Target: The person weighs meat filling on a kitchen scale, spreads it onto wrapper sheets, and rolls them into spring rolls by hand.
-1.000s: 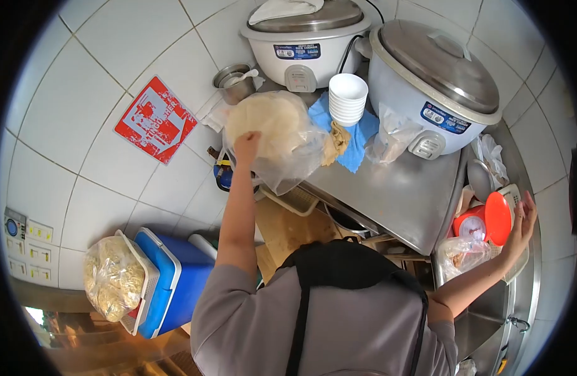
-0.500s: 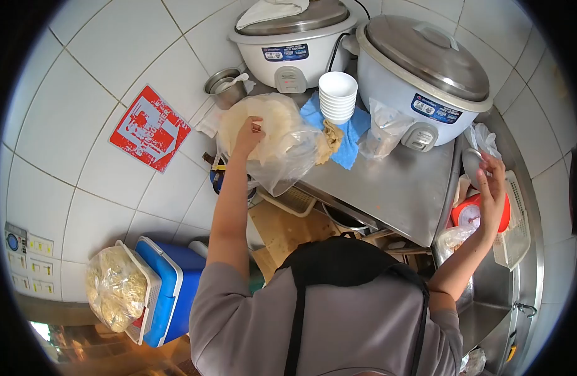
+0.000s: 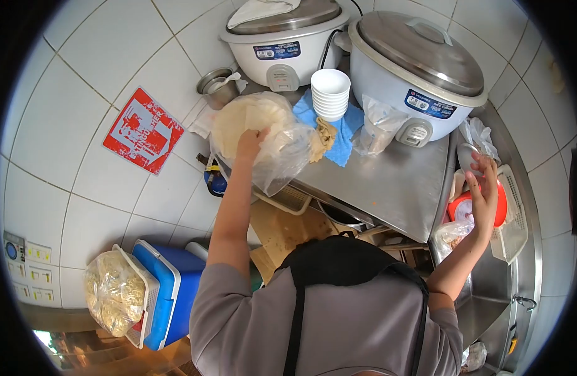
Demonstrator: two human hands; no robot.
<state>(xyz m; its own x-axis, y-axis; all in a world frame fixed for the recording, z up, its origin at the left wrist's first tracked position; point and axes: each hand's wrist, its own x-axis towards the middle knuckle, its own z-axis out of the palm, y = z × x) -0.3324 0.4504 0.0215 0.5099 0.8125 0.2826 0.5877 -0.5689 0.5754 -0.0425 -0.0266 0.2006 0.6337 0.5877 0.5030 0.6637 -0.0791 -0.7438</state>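
My left hand (image 3: pixel 251 145) rests at a clear plastic bag (image 3: pixel 285 160) holding pale, thin round sheets (image 3: pixel 238 122). Its fingers are curled against the sheets, and what they pinch, if anything, is hidden. Off to the right, my right hand (image 3: pixel 484 188) is raised with its fingers apart and nothing in it. Close behind that hand are a red kitchen scale (image 3: pixel 500 203) with a round dial and a grey round metal piece (image 3: pixel 466 156). Beside the bag lie a crumpled tan cloth (image 3: pixel 324 139) and a blue cloth (image 3: pixel 345 150), with stacked white bowls (image 3: pixel 331 94) on the blue one.
Two large rice cookers (image 3: pixel 420 69) stand at the back of the steel counter (image 3: pixel 388 194). Small metal cups (image 3: pixel 219 91) sit behind the bag. A sink (image 3: pixel 489 301) is at right. At lower left are a blue cooler (image 3: pixel 175 282) and a bag of noodle-like strands (image 3: pixel 115 291).
My left hand has moved slightly toward me over the pale sheets, its fingers now lower against them. My right hand stays raised, fingers spread a little differently. The view has shifted slightly.
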